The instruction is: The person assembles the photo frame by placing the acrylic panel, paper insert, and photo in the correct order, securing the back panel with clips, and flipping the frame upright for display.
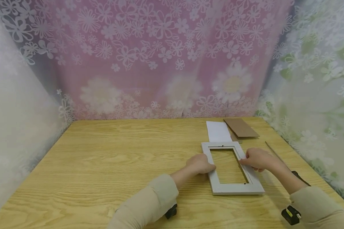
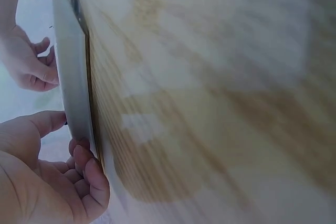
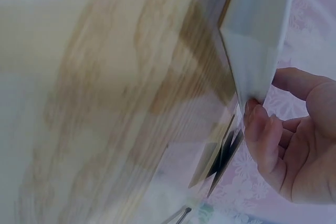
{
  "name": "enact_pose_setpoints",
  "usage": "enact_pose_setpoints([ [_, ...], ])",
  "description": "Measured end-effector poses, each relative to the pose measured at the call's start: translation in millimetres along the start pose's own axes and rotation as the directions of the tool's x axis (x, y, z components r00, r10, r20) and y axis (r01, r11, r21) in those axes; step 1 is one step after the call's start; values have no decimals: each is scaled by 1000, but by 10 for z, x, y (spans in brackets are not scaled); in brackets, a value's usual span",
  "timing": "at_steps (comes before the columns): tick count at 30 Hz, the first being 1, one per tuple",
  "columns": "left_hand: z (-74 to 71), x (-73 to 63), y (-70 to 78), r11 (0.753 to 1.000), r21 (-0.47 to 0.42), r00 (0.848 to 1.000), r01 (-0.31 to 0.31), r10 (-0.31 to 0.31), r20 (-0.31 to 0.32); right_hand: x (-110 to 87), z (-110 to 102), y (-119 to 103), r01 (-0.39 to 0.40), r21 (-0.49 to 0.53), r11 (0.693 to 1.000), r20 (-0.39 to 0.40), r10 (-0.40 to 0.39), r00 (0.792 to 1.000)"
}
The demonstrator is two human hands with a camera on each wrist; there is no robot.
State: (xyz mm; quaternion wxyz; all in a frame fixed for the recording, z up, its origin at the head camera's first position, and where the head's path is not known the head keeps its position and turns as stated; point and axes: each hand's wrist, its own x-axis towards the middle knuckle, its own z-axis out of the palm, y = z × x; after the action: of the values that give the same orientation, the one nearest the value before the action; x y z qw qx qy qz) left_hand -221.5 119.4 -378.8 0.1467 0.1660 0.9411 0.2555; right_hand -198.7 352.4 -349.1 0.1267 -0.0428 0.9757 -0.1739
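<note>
A white picture frame (image 1: 236, 189) is held face up close over the wooden table, its opening showing bare wood grain. My left hand (image 1: 200, 163) grips the left side bar, thumb on top and fingers curled beneath the outer edge. On the opposite bar, my right hand (image 1: 259, 159) pinches the frame the same way. Small dark tabs show at the inner edges of the top and bottom bars. In the right wrist view the fingertips (image 3: 254, 111) press under the white edge, opposite the thumb.
Behind the frame lie a white sheet (image 1: 218, 132) and a brown backing board (image 1: 242, 128). A long thin rod (image 1: 275, 154) with a black handle lies to the right, partly behind my right forearm. Floral curtains (image 1: 166, 63) border the table's back and sides.
</note>
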Motion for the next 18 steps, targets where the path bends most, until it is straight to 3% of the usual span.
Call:
enact_pose_setpoints([
  [18,-208,-25,-276,998,7,998,-57,57,39,30,83,-267,31,34,999,-37,-30,999],
])
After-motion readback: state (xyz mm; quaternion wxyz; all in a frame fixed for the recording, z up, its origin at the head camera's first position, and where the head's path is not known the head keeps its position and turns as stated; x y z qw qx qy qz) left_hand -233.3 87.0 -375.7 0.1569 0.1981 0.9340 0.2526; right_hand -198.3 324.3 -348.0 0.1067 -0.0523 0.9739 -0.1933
